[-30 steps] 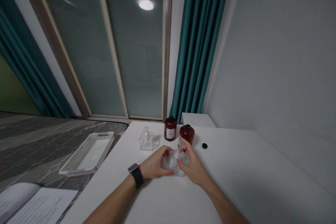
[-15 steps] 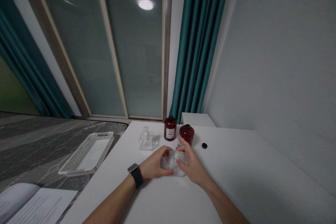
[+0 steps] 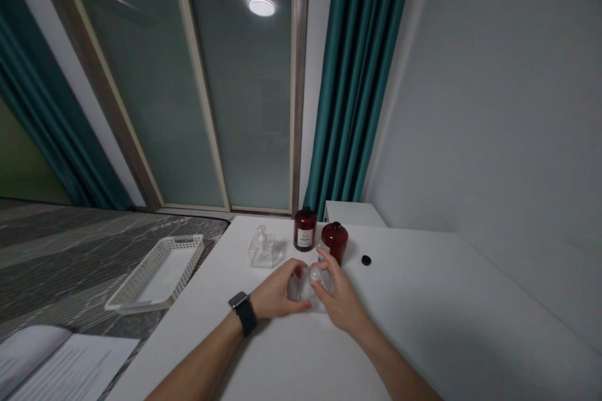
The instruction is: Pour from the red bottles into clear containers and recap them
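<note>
A clear, squat bottle (image 3: 305, 291) stands on the white table between my hands. My left hand (image 3: 276, 293), with a dark watch on its wrist, wraps round the bottle's left side. At the top, the thumb and fingers of my right hand (image 3: 342, 302) close on a small round pale cap (image 3: 315, 274). Just behind are two dark red bottles: one upright with a white label (image 3: 305, 230), the other (image 3: 335, 242) partly hidden by my right fingers. A second clear bottle with a pump top (image 3: 261, 248) stands to the left.
A small black cap (image 3: 365, 260) lies on the white table (image 3: 301, 363), right of the red bottles. Left of the table, a white perforated basket (image 3: 157, 272) and an open book (image 3: 70, 363) rest on a grey patterned surface. A grey wall (image 3: 508, 106) borders the right side.
My right hand has shifted slightly left and its fingers have drawn in around the cap of the clear bottle. My left hand keeps its hold on the bottle's side.
</note>
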Tool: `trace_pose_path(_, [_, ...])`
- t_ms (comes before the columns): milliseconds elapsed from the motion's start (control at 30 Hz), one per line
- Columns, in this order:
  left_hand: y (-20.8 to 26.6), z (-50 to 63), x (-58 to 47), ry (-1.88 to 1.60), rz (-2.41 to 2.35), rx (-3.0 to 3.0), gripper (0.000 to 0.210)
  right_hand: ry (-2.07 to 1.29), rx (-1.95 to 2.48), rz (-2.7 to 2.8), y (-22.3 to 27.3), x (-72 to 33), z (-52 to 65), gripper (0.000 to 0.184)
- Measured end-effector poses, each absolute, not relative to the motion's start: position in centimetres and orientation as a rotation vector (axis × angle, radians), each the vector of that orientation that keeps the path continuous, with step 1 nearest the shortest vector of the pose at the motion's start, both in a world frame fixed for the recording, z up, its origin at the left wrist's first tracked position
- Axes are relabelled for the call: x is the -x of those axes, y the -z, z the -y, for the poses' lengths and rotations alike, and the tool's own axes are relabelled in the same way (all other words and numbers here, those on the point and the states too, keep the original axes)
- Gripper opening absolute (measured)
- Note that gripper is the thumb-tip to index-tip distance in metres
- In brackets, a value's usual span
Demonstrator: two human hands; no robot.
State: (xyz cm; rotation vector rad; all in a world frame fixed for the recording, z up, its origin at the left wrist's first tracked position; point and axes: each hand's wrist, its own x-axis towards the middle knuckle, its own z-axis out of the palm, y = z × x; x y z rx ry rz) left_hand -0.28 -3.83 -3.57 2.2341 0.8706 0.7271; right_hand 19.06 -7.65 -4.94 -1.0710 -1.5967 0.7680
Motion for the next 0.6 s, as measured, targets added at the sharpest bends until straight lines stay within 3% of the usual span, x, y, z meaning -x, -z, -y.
trace_pose_path(200, [3.27, 3.77, 0.58, -0.704, -0.813, -2.209, 0.063, -0.921, 0.960, 1.634, 4.46, -19.86, 7.65, 0.065])
trace_pose_path(467, [3.80, 3.79, 0.30, -0.746, -0.855, -2.195, 0.062, -0.754, 1.050, 1.593, 5.45, -19.13, 7.47, 0.053])
trace_pose_path(600, [3.54, 3.56, 0.68, -0.720, -0.796, -2.183, 0.062, -0.845, 1.020, 1.626, 5.00, -19.33, 7.64, 0.055])
